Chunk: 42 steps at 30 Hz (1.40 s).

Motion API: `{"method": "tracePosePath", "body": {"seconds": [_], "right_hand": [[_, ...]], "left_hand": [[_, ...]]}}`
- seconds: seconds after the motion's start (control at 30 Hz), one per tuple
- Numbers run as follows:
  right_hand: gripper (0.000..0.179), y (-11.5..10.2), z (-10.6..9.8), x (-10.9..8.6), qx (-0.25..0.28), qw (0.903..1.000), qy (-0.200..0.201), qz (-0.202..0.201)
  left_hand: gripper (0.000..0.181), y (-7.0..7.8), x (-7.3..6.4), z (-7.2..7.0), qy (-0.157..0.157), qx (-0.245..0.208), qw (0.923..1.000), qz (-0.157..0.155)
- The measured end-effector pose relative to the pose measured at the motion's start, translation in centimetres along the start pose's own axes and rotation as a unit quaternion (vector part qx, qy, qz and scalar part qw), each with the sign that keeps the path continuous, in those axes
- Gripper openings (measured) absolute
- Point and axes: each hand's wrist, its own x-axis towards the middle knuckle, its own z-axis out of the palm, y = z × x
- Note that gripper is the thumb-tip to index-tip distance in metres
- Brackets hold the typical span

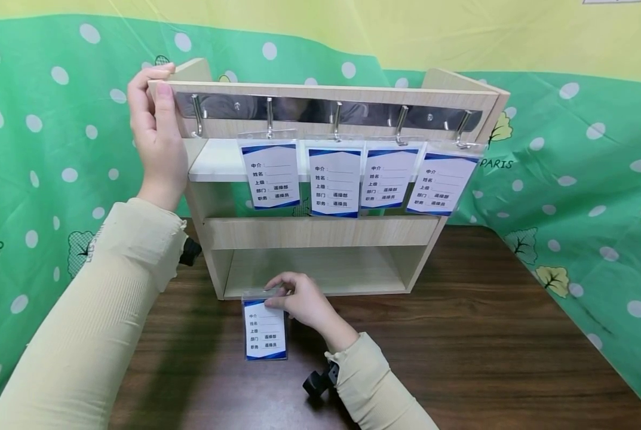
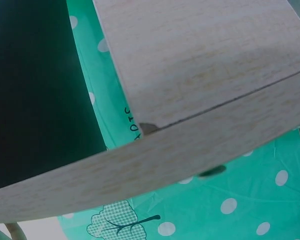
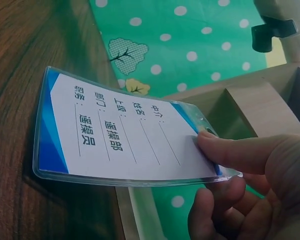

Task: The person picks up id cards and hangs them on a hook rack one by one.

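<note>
My right hand [image 1: 304,301] pinches a badge card in a clear sleeve [image 1: 265,331] near its top edge, low over the table in front of the wooden rack [image 1: 320,233]. In the right wrist view the thumb lies on the front of the badge card [image 3: 125,132], which is white with blue corners and printed lines. My left hand [image 1: 161,137] grips the rack's upper left corner, thumb in front and fingers behind. Several similar badge cards [image 1: 335,182] hang from hooks on the metal strip [image 1: 304,109]; the leftmost hook [image 1: 197,116] carries none.
Below the hooks the rack has a white shelf [image 1: 220,161] and an open lower compartment [image 1: 309,269]. It stands on a dark wooden table [image 1: 487,334]. A green cloth with white dots [image 1: 583,179] covers the wall behind and at the sides.
</note>
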Motion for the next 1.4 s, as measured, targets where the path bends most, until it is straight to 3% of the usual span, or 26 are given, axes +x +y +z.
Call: {"method": "tracePosePath", "body": {"seconds": [0.3, 0.73, 1.4], "right_hand": [[0.021, 0.2, 0.6, -0.1, -0.005, 0.9996, -0.025, -0.014], [0.021, 0.2, 0.3, -0.1, 0.001, 0.9994, -0.031, -0.016], [0.018, -1.5, -0.4, -1.0, 0.005, 0.9985, -0.053, -0.01]], "left_hand": [[0.023, 0.1, 0.0, 0.0, 0.001, -0.002, 1.0, 0.004], [0.023, 0.2, 0.0, 0.1, 0.0, -0.006, 1.0, -0.002], [0.023, 0.0, 0.1, 0.0, 0.001, -0.008, 1.0, -0.001]]}}
